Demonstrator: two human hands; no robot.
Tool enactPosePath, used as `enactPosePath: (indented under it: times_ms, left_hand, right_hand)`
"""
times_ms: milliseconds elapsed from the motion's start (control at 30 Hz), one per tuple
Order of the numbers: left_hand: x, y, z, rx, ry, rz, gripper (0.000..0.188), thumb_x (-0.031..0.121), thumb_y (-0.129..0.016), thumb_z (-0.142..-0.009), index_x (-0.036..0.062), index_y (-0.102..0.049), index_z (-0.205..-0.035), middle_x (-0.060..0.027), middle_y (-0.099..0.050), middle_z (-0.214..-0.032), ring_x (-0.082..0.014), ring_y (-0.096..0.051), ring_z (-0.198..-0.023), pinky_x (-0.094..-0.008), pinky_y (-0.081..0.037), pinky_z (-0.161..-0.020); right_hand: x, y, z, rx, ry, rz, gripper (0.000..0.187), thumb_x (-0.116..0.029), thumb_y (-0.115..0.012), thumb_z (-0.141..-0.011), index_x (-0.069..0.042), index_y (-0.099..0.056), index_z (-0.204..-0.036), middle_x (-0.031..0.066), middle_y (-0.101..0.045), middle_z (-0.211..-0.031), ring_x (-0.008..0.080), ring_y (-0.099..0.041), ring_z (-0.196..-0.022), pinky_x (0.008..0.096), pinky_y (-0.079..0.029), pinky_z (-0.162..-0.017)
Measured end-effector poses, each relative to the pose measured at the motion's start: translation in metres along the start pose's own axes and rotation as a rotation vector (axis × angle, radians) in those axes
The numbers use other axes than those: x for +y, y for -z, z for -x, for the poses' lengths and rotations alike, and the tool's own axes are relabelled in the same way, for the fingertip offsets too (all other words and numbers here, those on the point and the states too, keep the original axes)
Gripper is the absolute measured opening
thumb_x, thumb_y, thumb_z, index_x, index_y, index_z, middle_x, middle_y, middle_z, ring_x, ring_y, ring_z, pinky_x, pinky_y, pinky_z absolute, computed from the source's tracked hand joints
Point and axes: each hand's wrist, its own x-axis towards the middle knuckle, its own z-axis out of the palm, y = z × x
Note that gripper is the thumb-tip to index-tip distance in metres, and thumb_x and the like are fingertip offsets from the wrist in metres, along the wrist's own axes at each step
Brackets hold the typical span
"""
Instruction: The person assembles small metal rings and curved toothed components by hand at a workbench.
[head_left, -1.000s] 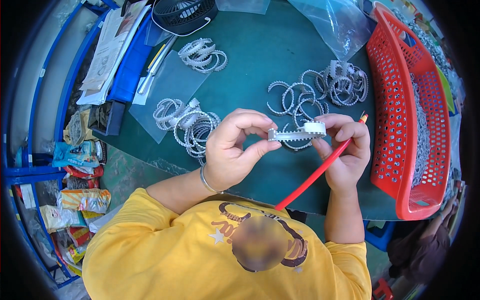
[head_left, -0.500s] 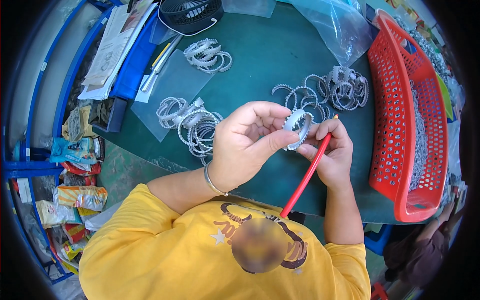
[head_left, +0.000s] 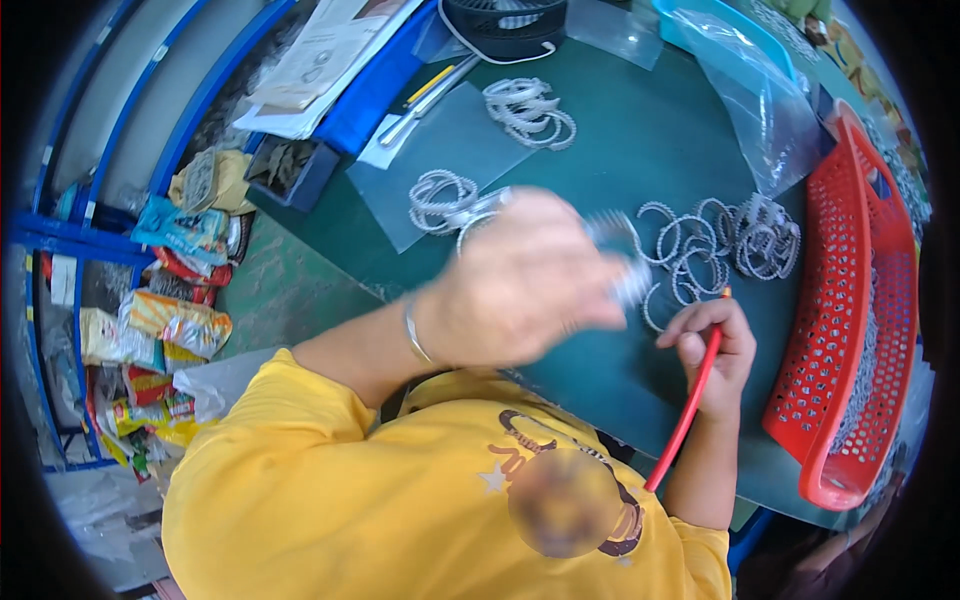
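My left hand [head_left: 525, 285] is smeared by motion over the middle of the table. A toothed silvery ring [head_left: 630, 284], blurred too, shows at its fingertips and appears pinched there. To the right, my right hand [head_left: 718, 345] is closed around a long red pencil-like rod [head_left: 690, 410], whose orange tip points away from me. Just beyond this hand lie several loose toothed rings [head_left: 690, 240], beside a denser bundle of rings [head_left: 768, 238]. Another group of rings [head_left: 440, 200] is partly hidden behind my left hand, and a further cluster [head_left: 530, 112] lies beyond it.
A red perforated basket [head_left: 815, 330] holding grey pieces stands at the right. Along the far side are a black fan [head_left: 505, 25], a blue tray [head_left: 735, 30] and a plastic bag [head_left: 765, 120]. Papers [head_left: 325, 60] and a small dark bin [head_left: 290, 175] sit at left, near shelves with packets.
My left hand has swung away from my right hand, apparently taking the ring with it. My right hand keeps the red rod. The whole view has shifted and turned slightly.
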Motion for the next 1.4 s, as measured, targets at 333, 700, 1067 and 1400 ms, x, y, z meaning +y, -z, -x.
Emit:
enactPosePath:
  times_ms: [333,700,1067,1400]
  left_hand:
    - [-0.054,0.046,0.066,-0.181,0.561,-0.396,0.015,0.01,-0.056,-0.084,-0.0013,-0.063,-0.091,-0.0137,-0.061,-0.085,-0.0284,-0.059,-0.077,-0.0315,-0.046,-0.07]
    - [-0.052,0.041,0.051,-0.07,0.554,-0.324,0.011,0.01,-0.058,-0.08,0.0008,-0.063,-0.082,-0.0123,-0.061,-0.081,-0.0292,-0.057,-0.079,-0.0358,-0.044,-0.072]
    - [-0.045,0.043,0.041,0.161,0.517,-0.237,0.007,0.004,-0.063,-0.075,-0.0003,-0.064,-0.08,-0.0116,-0.06,-0.082,-0.0274,-0.057,-0.076,-0.0333,-0.046,-0.07]
    - [-0.078,0.038,-0.035,0.269,0.703,0.588,0.018,0.003,-0.057,-0.084,-0.0015,-0.059,-0.102,-0.0056,-0.06,-0.089,-0.0102,-0.057,-0.079,-0.0221,-0.048,-0.067]
  right_hand:
    - [-0.012,0.008,-0.007,0.137,-0.096,0.431,0.019,0.007,-0.066,-0.071,-0.002,-0.049,-0.073,0.0071,-0.06,-0.074,0.0153,-0.058,-0.071,0.0256,-0.045,-0.063]
    - [-0.016,0.007,0.001,-0.113,0.09,0.95,0.02,0.008,-0.059,-0.06,-0.009,-0.052,-0.069,0.0052,-0.057,-0.066,0.0272,-0.054,-0.068,0.0367,-0.04,-0.067]
    - [-0.012,0.022,-0.014,0.298,-0.186,0.294,0.015,0.005,-0.058,-0.08,-0.003,-0.045,-0.082,0.0055,-0.054,-0.082,0.0115,-0.054,-0.071,0.0235,-0.045,-0.063]
    - [-0.006,0.011,-0.028,0.444,0.028,0.29,0.019,0.007,-0.055,-0.081,-0.005,-0.042,-0.081,0.005,-0.052,-0.082,0.007,-0.047,-0.066,0.0212,-0.042,-0.056]
